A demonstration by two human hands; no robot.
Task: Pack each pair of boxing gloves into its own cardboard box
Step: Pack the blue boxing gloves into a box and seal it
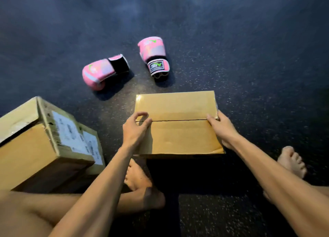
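A plain cardboard box [178, 133] lies on the dark floor in front of me, its two top flaps closed along a middle seam. My left hand [136, 130] rests at the seam's left end, thumb and forefinger curled into a ring over the flap edge. My right hand [221, 128] grips the box's right side at the seam. Beyond the box lie two pink boxing gloves: one [103, 71] on its side to the left, the other [154, 55] with its black-and-white cuff pointing toward me.
A second cardboard box [35, 147] with white shipping labels sits tilted at my left, flaps closed. My bare legs and feet [140, 183] are folded under my arms; another foot [292, 160] shows at the right. Dark speckled floor [249, 67] stretches all around.
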